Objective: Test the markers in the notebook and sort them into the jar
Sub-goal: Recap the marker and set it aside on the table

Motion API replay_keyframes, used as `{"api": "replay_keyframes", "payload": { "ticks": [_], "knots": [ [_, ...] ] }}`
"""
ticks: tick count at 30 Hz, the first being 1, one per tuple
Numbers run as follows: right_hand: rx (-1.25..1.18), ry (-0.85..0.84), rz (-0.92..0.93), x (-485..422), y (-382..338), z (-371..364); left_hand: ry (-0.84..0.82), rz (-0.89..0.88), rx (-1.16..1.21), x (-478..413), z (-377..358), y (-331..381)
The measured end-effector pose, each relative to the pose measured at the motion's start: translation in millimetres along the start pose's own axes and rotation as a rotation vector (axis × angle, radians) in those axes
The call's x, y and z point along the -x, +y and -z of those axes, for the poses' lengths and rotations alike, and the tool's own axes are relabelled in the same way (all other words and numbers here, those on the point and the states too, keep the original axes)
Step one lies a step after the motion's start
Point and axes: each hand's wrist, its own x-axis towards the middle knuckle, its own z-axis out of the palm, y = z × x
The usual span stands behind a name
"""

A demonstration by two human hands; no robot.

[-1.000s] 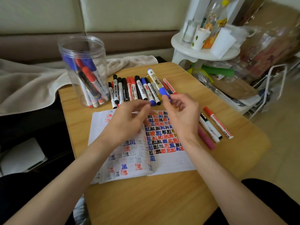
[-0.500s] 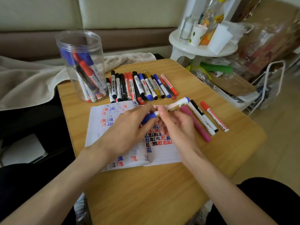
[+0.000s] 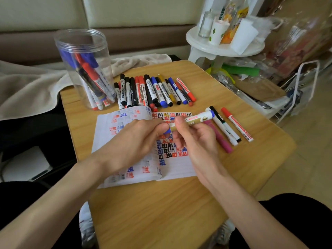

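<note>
Down at the near edge, two bare forearms come in over the wooden table (image 3: 161, 212), and both meet above the open notebook (image 3: 124, 169). Its pages are packed with test marks in red, blue and black. The left hand (image 3: 133, 146) sits over the left page with its fingers curled in, pinching the blue cap end (image 3: 168, 131) of a marker (image 3: 195, 119). The right hand (image 3: 195, 141) is right beside it, wrapped around the white and tan barrel with the thumb laid on top. So both hands are on the one marker. It's held just above the right page, lying almost level, its far tip with the blue band pointing off to the right. Whether that cap is fully seated I can't tell; the fingers cover the join.

Just right of the right hand, three markers lie side by side on the bare wood: a pink marker (image 3: 221, 141) partly tucked under the hand, a white marker with a black cap (image 3: 224, 125), and, furthest right, a red-capped marker (image 3: 237, 124).

Further back, past the notebook's top edge, there's a row of markers (image 3: 154, 90) laid close together: black, red, blue, one yellow. At the far left corner stands the clear jar (image 3: 86, 69), lid off, with blue, red and black markers leaning inside it.

Beyond the table, a pale blanket (image 3: 27, 87) drapes on the left, and a white round stool (image 3: 224, 49) holds cups and bottles on the right.
</note>
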Motion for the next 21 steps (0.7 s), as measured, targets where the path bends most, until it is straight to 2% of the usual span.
{"api": "replay_keyframes", "payload": {
  "ticks": [5, 8, 10, 12, 14, 21],
  "knots": [
    [-0.022, -0.052, 0.019, 3.7, 2.4, 1.4, -0.156, 0.116, 0.325, 1.1, 3.7, -0.9],
    [-0.206, 0.127, -0.001, -7.9, -9.9, 27.7, -0.168, 0.271, 0.55, 6.7, 18.4, -10.6],
    [-0.154, 0.158, 0.051, -15.0, -17.4, 46.0, -0.118, 0.296, 0.611, 8.8, 26.1, -14.6],
    [-0.011, 0.108, 0.069, -12.7, -14.9, 44.3, -0.076, 0.226, 0.515, 8.6, 24.0, -10.5],
    [0.058, 0.068, 0.049, -4.4, -5.4, 33.4, -0.103, 0.16, 0.373, 8.2, 14.9, -7.1],
    [0.067, 0.003, 0.011, 20.9, 18.8, 25.6, -0.064, 0.229, 0.151, 16.7, 1.5, -14.5]
  ]
}}
